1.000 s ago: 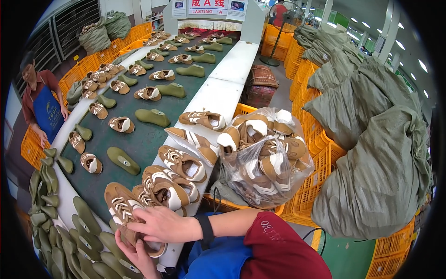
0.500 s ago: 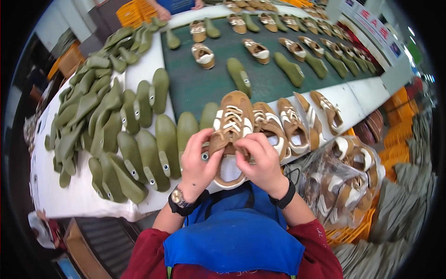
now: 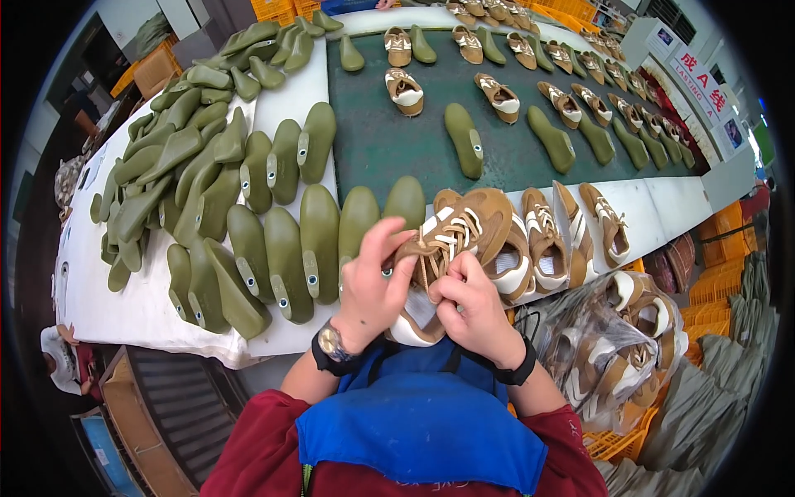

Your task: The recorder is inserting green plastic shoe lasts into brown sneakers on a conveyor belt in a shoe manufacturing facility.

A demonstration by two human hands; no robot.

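A brown and white lace-up sneaker (image 3: pixel 476 217) is held up before me, tilted with its toe pointing to the upper right. My left hand (image 3: pixel 364 290) grips it at the tongue and upper edge, thumb and fingers closed. Curled in a pinch, my right hand (image 3: pixel 479 313) is at the shoe's opening beside the laces. Whether its fingertips hold lace or upper is hidden. Several like sneakers (image 3: pixel 545 232) stand on the table just right of the held one. Green shoe lasts (image 3: pixel 319 240) stand in rows left of my left hand.
More lasts (image 3: pixel 178 153) lie heaped on the white table (image 3: pixel 108 319) at left. Sneakers and lasts sit on a green belt (image 3: pixel 389 153) ahead. At my right, plastic-wrapped sneakers (image 3: pixel 621 356) fill an orange crate (image 3: pixel 617 443). A lettered sign board (image 3: pixel 691 74) stands far right.
The sneaker has turned from toe straight ahead to toe at the upper right. My left hand has shifted up onto the tongue, and my right hand has curled near the laces.
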